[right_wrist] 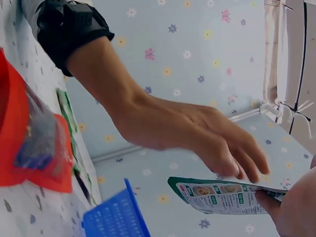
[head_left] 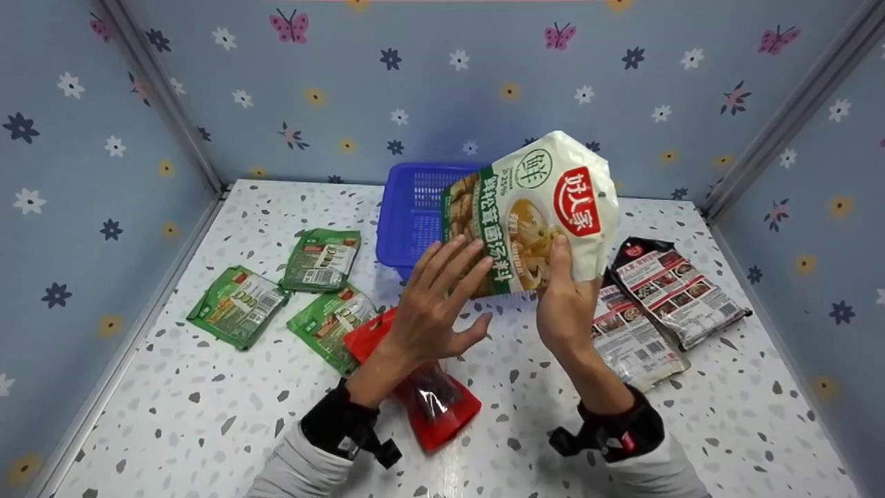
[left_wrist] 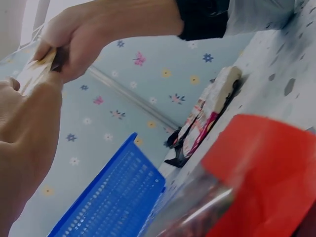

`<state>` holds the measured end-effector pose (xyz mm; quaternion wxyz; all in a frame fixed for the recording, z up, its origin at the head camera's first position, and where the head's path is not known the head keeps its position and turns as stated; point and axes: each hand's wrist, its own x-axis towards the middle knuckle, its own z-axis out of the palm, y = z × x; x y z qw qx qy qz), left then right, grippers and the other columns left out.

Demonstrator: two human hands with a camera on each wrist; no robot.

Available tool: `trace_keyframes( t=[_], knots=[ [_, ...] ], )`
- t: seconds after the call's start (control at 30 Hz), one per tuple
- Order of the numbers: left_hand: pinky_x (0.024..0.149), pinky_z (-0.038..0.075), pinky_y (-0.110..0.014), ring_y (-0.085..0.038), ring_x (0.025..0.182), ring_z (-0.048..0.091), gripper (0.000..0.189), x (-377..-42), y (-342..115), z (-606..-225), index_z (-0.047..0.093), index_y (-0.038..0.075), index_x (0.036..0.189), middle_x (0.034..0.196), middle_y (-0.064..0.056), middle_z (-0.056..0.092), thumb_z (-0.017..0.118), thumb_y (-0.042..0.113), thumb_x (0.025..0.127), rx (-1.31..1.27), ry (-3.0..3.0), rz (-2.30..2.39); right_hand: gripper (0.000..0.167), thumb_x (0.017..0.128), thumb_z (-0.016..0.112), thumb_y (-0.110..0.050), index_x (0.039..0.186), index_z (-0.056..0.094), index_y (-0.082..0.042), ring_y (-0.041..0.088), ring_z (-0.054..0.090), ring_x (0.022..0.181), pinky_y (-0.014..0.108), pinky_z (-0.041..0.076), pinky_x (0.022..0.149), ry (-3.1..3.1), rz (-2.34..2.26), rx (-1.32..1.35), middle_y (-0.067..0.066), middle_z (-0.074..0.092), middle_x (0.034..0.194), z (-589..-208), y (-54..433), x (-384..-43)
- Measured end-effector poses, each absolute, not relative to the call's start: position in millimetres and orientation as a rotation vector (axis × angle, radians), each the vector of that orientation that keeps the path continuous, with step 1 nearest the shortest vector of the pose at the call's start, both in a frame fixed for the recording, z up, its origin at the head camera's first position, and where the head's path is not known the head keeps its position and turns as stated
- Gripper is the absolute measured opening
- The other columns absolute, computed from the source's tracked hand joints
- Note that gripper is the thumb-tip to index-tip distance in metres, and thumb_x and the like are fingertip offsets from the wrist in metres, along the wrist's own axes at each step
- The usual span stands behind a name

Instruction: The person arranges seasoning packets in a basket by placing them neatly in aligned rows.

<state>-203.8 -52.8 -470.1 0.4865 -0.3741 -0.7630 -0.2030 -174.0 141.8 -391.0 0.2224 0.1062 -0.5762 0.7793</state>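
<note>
A cream and green soup-seasoning pouch (head_left: 588, 149) is held up, tilted, over the blue basket (head_left: 388, 221) in the head view. My right hand (head_left: 568, 315) grips its lower right edge, thumb on the printed front and fingers behind. My left hand (head_left: 429, 315) has its fingers extended across the pouch's lower left corner, the thumb apart from it. The right wrist view shows the pouch's printed back (right_wrist: 222, 200), with the left hand (right_wrist: 182, 128) close above it. The pouch hides much of the basket.
Three green packets (head_left: 238, 308) lie on the speckled table at left. A red pouch with a clear window (head_left: 442, 404) lies under my left forearm. Two dark-and-white packets (head_left: 681, 294) overlap at right. Patterned panels (head_left: 456, 90) enclose the table's back and sides.
</note>
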Motion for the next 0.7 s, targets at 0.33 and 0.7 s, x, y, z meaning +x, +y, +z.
trace_keyframes(
  t=[0.33, 0.7],
  knots=[
    [0.13, 0.047, -0.061, -0.037, 0.15, 0.06, 0.069, -234.3, -96.0, -476.9, 0.061, 0.01, 0.157, 0.158, -0.014, 0.067, 0.076, 0.046, 0.1, -0.772, -2.16, -0.427, 0.04, 0.12, 0.048, -0.016, 0.16, 0.049, -0.012, 0.033, 0.067, 0.139, 0.046, 0.059, 0.118, -1.487, 2.102, 0.192, 0.014, 0.068, 0.149, -377.1, 167.9, -187.8],
    [0.132, 0.044, -0.061, -0.037, 0.145, 0.064, 0.055, -252.2, -114.7, -505.4, 0.063, 0.009, 0.155, 0.153, -0.015, 0.071, 0.065, 0.045, 0.114, -0.733, -2.527, -0.397, 0.042, 0.12, 0.045, -0.012, 0.161, 0.048, -0.008, 0.034, 0.065, 0.141, 0.046, 0.056, 0.122, -1.459, 2.086, 0.216, 0.014, 0.067, 0.151, -371.9, 176.0, -191.4]
  ],
)
